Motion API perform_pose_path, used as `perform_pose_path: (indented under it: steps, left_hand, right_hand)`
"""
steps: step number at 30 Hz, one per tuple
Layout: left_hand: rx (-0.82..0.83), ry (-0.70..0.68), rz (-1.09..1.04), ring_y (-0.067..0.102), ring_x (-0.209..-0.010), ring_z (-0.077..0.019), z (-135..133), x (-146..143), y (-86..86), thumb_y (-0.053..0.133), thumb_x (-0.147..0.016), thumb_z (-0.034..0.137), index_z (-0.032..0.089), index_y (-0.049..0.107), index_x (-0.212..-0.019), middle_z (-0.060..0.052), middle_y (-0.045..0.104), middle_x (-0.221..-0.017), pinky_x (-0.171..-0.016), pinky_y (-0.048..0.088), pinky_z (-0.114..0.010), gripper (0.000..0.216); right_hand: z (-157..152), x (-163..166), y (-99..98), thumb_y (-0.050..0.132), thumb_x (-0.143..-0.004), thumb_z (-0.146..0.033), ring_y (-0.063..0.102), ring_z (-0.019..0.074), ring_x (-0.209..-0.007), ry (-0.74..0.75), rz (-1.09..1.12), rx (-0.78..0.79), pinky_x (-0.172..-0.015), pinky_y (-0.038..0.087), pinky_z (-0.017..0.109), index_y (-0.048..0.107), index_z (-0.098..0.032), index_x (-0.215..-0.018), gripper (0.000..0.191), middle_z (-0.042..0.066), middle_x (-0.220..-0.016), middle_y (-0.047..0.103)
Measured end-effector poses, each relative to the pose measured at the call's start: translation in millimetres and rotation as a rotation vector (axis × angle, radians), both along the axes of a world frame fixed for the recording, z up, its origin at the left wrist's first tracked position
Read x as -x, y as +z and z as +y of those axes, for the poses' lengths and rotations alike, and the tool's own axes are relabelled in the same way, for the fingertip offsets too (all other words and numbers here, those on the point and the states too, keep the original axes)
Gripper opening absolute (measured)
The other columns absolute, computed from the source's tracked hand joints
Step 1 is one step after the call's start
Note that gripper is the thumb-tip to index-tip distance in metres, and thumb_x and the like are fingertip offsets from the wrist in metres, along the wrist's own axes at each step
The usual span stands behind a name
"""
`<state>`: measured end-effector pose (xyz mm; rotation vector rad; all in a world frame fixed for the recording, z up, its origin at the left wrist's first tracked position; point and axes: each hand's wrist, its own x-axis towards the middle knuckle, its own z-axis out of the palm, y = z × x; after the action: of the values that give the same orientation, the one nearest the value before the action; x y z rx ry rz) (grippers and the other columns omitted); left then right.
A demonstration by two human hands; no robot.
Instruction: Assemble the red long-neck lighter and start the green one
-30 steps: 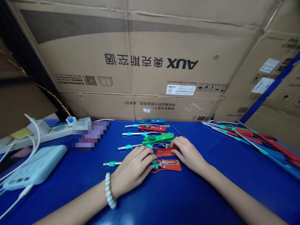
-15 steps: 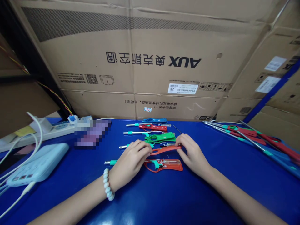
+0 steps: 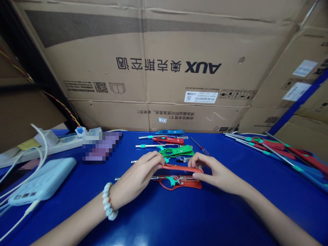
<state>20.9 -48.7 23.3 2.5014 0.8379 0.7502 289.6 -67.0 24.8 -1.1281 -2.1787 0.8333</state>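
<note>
Left hand: on the left hand (image 3: 138, 181), grip narrow, pinching the left end of the red cover (image 3: 180, 168).
Right hand: on the right hand (image 3: 217, 172), grip curled around the cover's right end, thumb near side, fingers far. Two-end hold probably keeps the long strip from twisting.
Uncovered lighter: red-handled lighter (image 3: 191, 185) lies flat just near of the cover; tube runs left under the left hand, insides face up, presumably so loose parts don't drop out.
Cover: edge-on between the hands, looks lifted off the tabletop (image 3: 164, 218).
Green lighter: green handle (image 3: 179, 151) next in the row, just far of the cover. Same lie, tube left, likely for easy reach.
Screwdriver: screwdriver (image 3: 204, 150) beyond the right hand, handle toward it; handy spot, I'd say.
Right pile: more lighters (image 3: 275, 146), stacked well apart, seemingly to keep batches separate.
Far row: red handle (image 3: 169, 140), then blue handle (image 3: 170, 132), near the cardboard (image 3: 153, 85).
</note>
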Motion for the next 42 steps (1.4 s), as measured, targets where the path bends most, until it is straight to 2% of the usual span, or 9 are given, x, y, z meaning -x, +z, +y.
perform_pose_path:
  steps: [5, 12, 16, 20, 24, 30, 42]
  left_hand:
    - [0.006, -0.052, 0.034, 0.051, -0.089, -0.0170, 1, 1, 0.8, 0.027, -0.099, 0.016, 0.018, 0.049, -0.096, -0.005, 0.053, -0.097, -0.079, 0.044, -0.031, 0.022]
    - [0.023, -0.061, 0.099, 0.050, -0.084, -0.0168, 0, 0, 2.0, 0.030, -0.099, 0.018, 0.017, 0.050, -0.092, -0.005, 0.053, -0.094, -0.074, 0.044, -0.030, 0.022]
    - [0.073, -0.127, 0.148, 0.053, -0.088, -0.0165, 3, 0, -0.9, 0.038, -0.097, 0.020, 0.017, 0.052, -0.091, -0.005, 0.054, -0.098, -0.079, 0.045, -0.029, 0.016]
    - [0.105, -0.170, 0.183, 0.054, -0.091, -0.0170, 5, 2, -2.7, 0.045, -0.094, 0.016, 0.019, 0.054, -0.097, -0.004, 0.055, -0.101, -0.081, 0.044, -0.029, 0.010]
    - [0.110, -0.114, 0.234, 0.056, -0.087, -0.0167, 6, 4, -2.5, 0.052, -0.090, 0.011, 0.020, 0.054, -0.102, -0.002, 0.059, -0.099, -0.076, 0.045, -0.028, 0.016]
    - [-0.011, -0.072, 0.320, 0.057, -0.088, -0.0181, 7, 3, -2.7, 0.054, -0.089, 0.014, 0.019, 0.059, -0.109, -0.004, 0.061, -0.096, -0.076, 0.046, -0.029, 0.021]
    - [-0.057, -0.040, 0.358, 0.057, -0.087, -0.0180, 7, 2, -4.6, 0.054, -0.089, 0.013, 0.018, 0.063, -0.098, -0.003, 0.061, -0.091, -0.074, 0.045, -0.029, 0.015]
  right_hand:
    - [-7, -3, 4.5, 0.053, -0.088, -0.031, 0.051, 0.0142, -0.073, -0.020, -0.056, 0.012, -0.066, 0.045, 0.027, 0.050, -0.021, -0.094, 0.012, 0.002, -0.089, 0.057]
    - [-8, -2, 0.5, 0.052, -0.089, -0.029, 0.051, 0.0142, -0.074, -0.014, -0.123, 0.051, -0.068, 0.044, 0.026, 0.050, -0.021, -0.097, 0.011, 0.000, -0.088, 0.057]
    - [-6, -2, -0.3, 0.057, -0.085, -0.022, 0.053, 0.0161, -0.089, -0.003, -0.197, -0.004, -0.081, 0.042, 0.028, 0.051, -0.023, -0.102, 0.018, 0.001, -0.102, 0.057]
    - [-6, -4, -3.8, 0.061, -0.081, -0.022, 0.049, 0.0191, -0.106, 0.024, -0.229, -0.021, -0.092, 0.038, 0.031, 0.052, -0.024, -0.105, 0.025, 0.002, -0.111, 0.056]
    - [-7, -4, -6.9, 0.061, -0.079, -0.019, 0.050, 0.0188, -0.105, 0.012, -0.258, -0.006, -0.091, 0.039, 0.031, 0.053, -0.024, -0.103, 0.025, 0.002, -0.109, 0.055]
    - [-6, -3, -5.3, 0.061, -0.075, -0.013, 0.051, 0.0170, -0.100, 0.001, -0.287, 0.009, -0.087, 0.040, 0.029, 0.053, -0.023, -0.097, 0.026, 0.000, -0.103, 0.055]
    - [-7, -2, -6.7, 0.063, -0.076, -0.017, 0.049, 0.0173, -0.099, 0.007, -0.319, 0.040, -0.085, 0.040, 0.029, 0.051, -0.024, -0.096, 0.023, 0.000, -0.102, 0.054]
